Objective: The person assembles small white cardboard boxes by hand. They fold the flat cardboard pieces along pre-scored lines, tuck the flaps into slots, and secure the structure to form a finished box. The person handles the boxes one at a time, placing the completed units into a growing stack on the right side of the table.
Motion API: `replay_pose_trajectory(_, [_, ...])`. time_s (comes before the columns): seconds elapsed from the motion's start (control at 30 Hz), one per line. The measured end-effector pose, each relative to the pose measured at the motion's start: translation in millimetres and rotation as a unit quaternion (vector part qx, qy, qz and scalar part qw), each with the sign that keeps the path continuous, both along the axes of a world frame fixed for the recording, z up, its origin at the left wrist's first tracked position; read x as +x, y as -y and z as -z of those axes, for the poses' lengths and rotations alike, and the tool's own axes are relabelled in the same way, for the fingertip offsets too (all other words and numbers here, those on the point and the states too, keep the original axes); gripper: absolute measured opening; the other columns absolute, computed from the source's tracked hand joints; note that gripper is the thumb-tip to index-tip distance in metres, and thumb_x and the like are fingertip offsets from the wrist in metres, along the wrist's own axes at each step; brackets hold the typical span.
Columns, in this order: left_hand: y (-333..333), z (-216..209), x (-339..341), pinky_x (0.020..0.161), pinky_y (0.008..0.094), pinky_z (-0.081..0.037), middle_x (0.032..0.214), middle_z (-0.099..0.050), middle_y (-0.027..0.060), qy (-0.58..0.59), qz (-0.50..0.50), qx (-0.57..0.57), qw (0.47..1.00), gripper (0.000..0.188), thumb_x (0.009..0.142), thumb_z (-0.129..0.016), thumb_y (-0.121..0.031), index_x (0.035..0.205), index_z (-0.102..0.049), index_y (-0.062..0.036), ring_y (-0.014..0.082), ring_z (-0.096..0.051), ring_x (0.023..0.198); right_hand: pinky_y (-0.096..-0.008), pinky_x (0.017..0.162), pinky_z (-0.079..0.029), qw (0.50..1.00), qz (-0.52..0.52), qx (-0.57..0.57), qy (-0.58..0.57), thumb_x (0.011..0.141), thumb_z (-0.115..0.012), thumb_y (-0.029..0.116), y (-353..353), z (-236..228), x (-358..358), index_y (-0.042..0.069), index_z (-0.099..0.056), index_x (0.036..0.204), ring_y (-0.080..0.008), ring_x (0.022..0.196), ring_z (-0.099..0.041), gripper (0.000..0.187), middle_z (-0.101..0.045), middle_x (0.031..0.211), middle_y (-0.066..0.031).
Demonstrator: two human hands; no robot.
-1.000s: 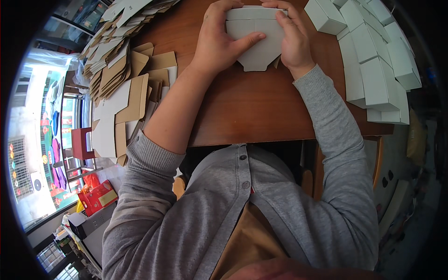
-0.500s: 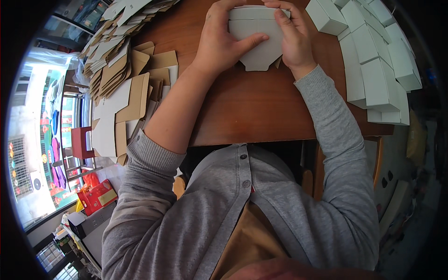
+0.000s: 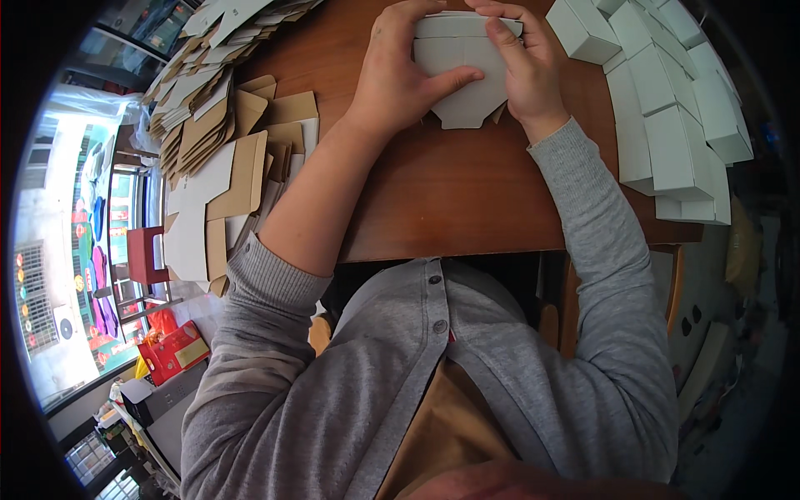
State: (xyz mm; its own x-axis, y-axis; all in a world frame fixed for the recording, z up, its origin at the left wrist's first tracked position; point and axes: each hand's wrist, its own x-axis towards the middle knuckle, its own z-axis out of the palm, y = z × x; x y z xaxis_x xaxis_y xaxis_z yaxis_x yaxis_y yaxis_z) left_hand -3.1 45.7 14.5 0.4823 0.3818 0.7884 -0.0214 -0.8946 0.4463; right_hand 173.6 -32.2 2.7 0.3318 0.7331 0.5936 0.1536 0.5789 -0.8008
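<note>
A white cardboard box is between my two hands at the far side of the brown table, its tapered flap pointing toward me. My left hand grips its left side, the thumb lying across the white face. On the right side, my right hand holds the box near its top edge, thumb on the face and fingers bent over the far rim. A bit of brown inner card shows below the right edge. The far side of the box is hidden, and some fingertips are cut off by the picture's top.
Flattened white-and-brown cartons are piled along the table's left side. Folded white boxes stand stacked at the right edge. The wooden table ends in front of my body. A red box is at lower left.
Both hands and the box have shifted very slightly to the right. The grip looks the same.
</note>
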Motion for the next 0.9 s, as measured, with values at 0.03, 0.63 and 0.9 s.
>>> replay_pose_trajectory(0.03, [1, -1, 0, 0.108, 0.047, -0.046, 0.132, -0.054, 0.0214, -0.004, -0.005, 0.001, 1.0, 0.086, 0.07, -0.097, -0.019, 0.139, -0.048, -0.0017, 0.0392, -0.056, 0.124, -0.0367, 0.112, -0.04, 1.0, 0.002, -0.001, 0.002, 0.105, -0.063, 0.024, 1, -1, 0, 0.004, -0.065, 0.117, -0.0202, 0.125, -0.056, 0.023, -0.063, 0.137, -0.0136])
replay_pose_trajectory(0.63, [-8, 15, 3, 0.104, 0.032, -0.044, 0.127, -0.058, 0.0081, 0.104, 0.174, -0.293, 0.934, 0.033, 0.106, -0.057, -0.012, 0.138, -0.053, -0.0027, 0.0173, -0.055, 0.119, -0.0342, 0.107, -0.044, 0.998, 0.015, -0.055, 0.012, 0.104, -0.067, 0.027, 10, -14, -12, 0.002, -0.066, 0.118, -0.0192, 0.121, -0.058, 0.029, -0.065, 0.132, -0.0125])
replay_pose_trajectory(0.9, [-16, 16, 6, 0.108, 0.0332, -0.042, 0.13, -0.059, 0.0103, 0.114, 0.162, -0.208, 0.958, 0.024, 0.102, -0.061, -0.008, 0.126, -0.061, -0.0013, 0.0195, -0.055, 0.123, -0.0352, 0.11, -0.042, 0.999, 0.021, -0.021, 0.045, 0.103, -0.066, 0.028, 4, -5, -5, 0.001, -0.066, 0.119, -0.0209, 0.125, -0.056, 0.031, -0.061, 0.139, -0.0156])
